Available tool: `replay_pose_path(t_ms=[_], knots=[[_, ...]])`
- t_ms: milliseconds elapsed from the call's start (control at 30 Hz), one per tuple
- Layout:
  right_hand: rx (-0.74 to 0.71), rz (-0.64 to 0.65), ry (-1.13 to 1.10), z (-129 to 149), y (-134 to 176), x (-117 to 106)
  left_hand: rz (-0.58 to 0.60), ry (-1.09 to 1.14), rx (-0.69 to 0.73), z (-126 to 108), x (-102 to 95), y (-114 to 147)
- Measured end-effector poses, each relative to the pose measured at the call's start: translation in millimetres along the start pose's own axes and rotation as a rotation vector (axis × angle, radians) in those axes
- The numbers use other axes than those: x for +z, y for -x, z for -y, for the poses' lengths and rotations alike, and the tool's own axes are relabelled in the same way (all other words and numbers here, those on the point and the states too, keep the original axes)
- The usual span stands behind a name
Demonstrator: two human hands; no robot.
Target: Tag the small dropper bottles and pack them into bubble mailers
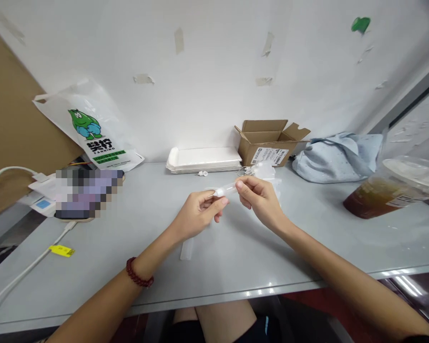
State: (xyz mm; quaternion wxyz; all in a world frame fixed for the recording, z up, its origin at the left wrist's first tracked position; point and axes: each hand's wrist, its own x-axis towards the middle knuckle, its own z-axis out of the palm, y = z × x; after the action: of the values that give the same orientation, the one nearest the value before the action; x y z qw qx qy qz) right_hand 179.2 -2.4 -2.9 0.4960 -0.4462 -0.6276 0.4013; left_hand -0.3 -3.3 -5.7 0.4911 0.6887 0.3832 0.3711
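A slim clear plastic tube (230, 189) with a white end piece is held up over the grey table, between both hands. The fingers of my left hand (196, 213) are closed at its white end. My right hand (260, 199) pinches the other end between thumb and forefinger. Below my left wrist lies another clear plastic piece (186, 249), partly hidden by the forearm. Small white parts (202, 174) sit on the table beyond the hands. Behind my right hand is a cluster of clear and whitish plastic pieces (265, 170), partly covered.
Against the wall stand a stack of white trays (205, 159), an open cardboard box (268, 143) and a light blue cloth bag (338, 159). A drink cup (379, 193) leans in at right. At left are a phone (89, 195), a cable (32, 267) and a white printed bag (89, 124).
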Motion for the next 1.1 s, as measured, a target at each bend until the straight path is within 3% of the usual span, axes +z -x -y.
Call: replay_pose_path(t_ms=[233,300,467,533,833,967,1100], knots=[[-0.046,0.02,0.127,-1.3,0.8,0.8,-0.045,-0.017,-0.056,-1.0,-4.1,0.2],[-0.013,0.006,0.124,-2.4,0.7,1.6,-0.083,-0.176,0.052,0.4,-2.8,0.8],[0.065,-0.003,0.047,-5.4,-0.1,4.4,-0.266,-0.615,0.495,12.1,-0.7,-0.5],[0.074,0.006,0.017,-6.6,-0.6,4.6,-0.287,-0.658,0.531,14.8,-1.4,-1.2],[0.091,-0.026,-0.062,-2.6,1.7,7.5,-0.113,-0.247,-0.021,0.2,-7.9,-2.7],[-0.035,-0.036,0.033,-3.4,5.4,10.6,-0.045,-0.094,-0.11,-0.5,-9.6,-4.1],[-0.154,0.025,0.14,-6.0,8.2,10.7,-0.053,-0.022,-0.144,-3.5,-9.2,-2.5]])
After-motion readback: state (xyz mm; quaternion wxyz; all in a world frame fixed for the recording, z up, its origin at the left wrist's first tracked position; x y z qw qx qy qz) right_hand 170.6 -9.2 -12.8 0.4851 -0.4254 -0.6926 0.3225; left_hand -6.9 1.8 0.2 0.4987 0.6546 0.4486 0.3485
